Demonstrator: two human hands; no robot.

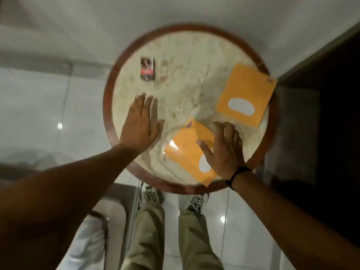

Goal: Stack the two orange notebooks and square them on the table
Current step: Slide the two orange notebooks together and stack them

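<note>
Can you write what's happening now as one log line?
stage: notebooks apart, unstacked | right hand: open over near orange notebook | left hand: open, empty | far orange notebook: untouched

Orange notebooks (245,94) with white ovals; table (175,78) seemingly cream-mottled.

Two orange notebooks, closed, flat on the table, unstacked and apart. Near notebook (187,151) is skewed, corner past the near rim. Far notebook (246,94) overhangs the right rim.

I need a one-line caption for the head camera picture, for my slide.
Right hand over the near orange notebook; far orange notebook apart, left hand open above the round table.
</note>
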